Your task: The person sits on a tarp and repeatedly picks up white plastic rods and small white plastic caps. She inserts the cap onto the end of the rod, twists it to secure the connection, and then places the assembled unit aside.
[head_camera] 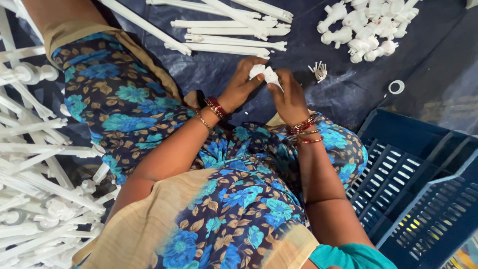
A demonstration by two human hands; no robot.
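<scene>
A blue slotted crate (418, 194) is sitting nearest, at the person's right on the dark blue tarp (328, 94). Just beyond the lap, the left hand (242, 84) and right hand (288, 97) are both pinching a small white plastic fitting (264, 73), fingers curled closed around it. Farther off, long white rods (229, 30) and a heap of white connectors (366, 27) are lying near the tarp's far edge.

Looks like an informal floor-level assembly workshop. Dark tarp (318, 55) spread as the work surface, heaps of identical white plastic rods (229, 30) and moulded fittings (366, 27), a pile of assembled pieces (35, 189), and a blue slotted crate (423, 189) beside the seated worker.
</scene>
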